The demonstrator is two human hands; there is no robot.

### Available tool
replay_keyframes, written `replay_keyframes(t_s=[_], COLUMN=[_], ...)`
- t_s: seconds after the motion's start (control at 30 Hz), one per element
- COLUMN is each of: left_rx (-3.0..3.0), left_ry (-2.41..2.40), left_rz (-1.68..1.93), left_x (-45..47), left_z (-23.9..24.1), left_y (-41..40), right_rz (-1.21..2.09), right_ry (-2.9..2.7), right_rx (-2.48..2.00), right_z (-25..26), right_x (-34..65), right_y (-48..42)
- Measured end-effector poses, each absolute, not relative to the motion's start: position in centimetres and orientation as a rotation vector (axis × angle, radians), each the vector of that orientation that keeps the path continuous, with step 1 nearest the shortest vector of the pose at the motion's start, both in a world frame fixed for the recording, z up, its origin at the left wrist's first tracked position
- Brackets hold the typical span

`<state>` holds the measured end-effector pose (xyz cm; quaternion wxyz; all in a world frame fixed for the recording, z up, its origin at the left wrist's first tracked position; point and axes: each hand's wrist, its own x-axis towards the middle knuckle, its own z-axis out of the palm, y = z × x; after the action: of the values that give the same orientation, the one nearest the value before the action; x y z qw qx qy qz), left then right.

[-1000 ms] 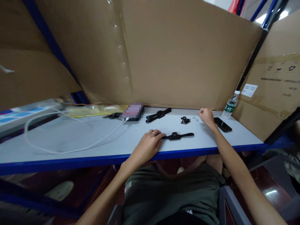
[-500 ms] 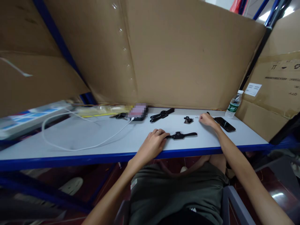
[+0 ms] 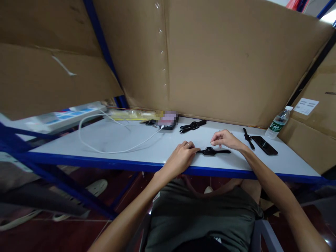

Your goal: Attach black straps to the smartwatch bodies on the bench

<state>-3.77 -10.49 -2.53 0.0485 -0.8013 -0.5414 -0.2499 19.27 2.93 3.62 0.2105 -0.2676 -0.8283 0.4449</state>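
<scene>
A black spokeshave (image 3: 209,151) lies across the table near its front edge, its flat middle body between two slim handles. My left hand (image 3: 184,153), with a ring on one finger, is closed on its left handle. Just above the body hovers my right hand (image 3: 223,139), thumb and fingertips pinched together; whatever is between them is too small to make out. Behind that hand, small dark parts are mostly hidden. Farther back lie more black spokeshaves (image 3: 193,126), close together. Another black spokeshave (image 3: 248,139) rests to the right of my right hand.
A black phone (image 3: 264,145) and a water bottle (image 3: 278,122) stand at the right. At the back left, a device (image 3: 168,120) is plugged into a white cable (image 3: 123,152) looping over the table (image 3: 105,140). Cardboard (image 3: 204,63) walls the back and sides.
My right hand has moved left and nearer, from beside the small parts to just above the spokeshave body. My left hand stays on the handle. The view has turned slightly left.
</scene>
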Motion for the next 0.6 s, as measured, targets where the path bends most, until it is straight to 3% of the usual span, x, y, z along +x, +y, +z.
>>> replay_keyframes(t_s=[0.6], left_rx=[-2.43], left_ry=[-1.64], left_rz=[-0.686], left_x=[-3.8], left_z=[-2.5], left_y=[-10.4], right_rz=[0.976], right_ry=[-2.46], right_rx=[-0.661], right_z=[2.6], right_x=[17.5], right_y=[3.2])
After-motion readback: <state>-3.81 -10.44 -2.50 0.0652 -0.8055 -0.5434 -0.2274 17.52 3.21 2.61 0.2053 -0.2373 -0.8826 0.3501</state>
